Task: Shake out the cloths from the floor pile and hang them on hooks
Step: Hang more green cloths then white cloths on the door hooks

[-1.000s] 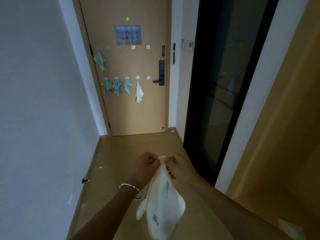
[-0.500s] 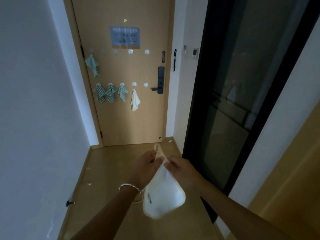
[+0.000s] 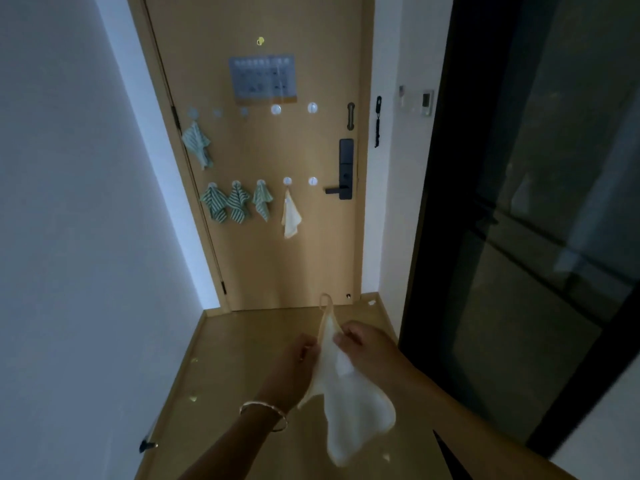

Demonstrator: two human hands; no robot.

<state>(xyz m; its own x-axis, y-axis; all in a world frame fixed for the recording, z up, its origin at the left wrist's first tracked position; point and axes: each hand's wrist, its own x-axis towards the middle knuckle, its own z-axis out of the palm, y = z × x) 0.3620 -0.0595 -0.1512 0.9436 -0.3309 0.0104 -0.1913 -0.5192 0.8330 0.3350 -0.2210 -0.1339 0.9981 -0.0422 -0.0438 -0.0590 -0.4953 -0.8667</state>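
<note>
Low in the centre of the frame, both hands pinch the upper part of a cream cloth (image 3: 349, 403). The left hand (image 3: 298, 358) has its fingers curled in, with thumb and fingertips closed on the cloth's left edge. A thin bracelet (image 3: 266, 412) circles that wrist. The right hand (image 3: 363, 344) sits just beside it and slightly higher, fingers bent, nipping the cloth from the right. Between the two hands a narrow corner of the cloth rises to a small hanging loop (image 3: 325, 302), which stands free above the knuckles. The rest of the cloth hangs slack below the hands, in front of the wooden floor (image 3: 242, 344).

Further up the frame, a closed door (image 3: 277, 265) carries two rows of round hooks. One green striped cloth (image 3: 197, 143) hangs at the left end of the upper row. In the lower row, three green striped cloths (image 3: 238, 202) hang side by side. A second cream cloth (image 3: 290, 216) hangs just right of them. A bare hook (image 3: 312, 181) sits to its right, near the black lever lock (image 3: 344, 171). A dark glass panel (image 3: 519, 202) fills the right of the frame.
</note>
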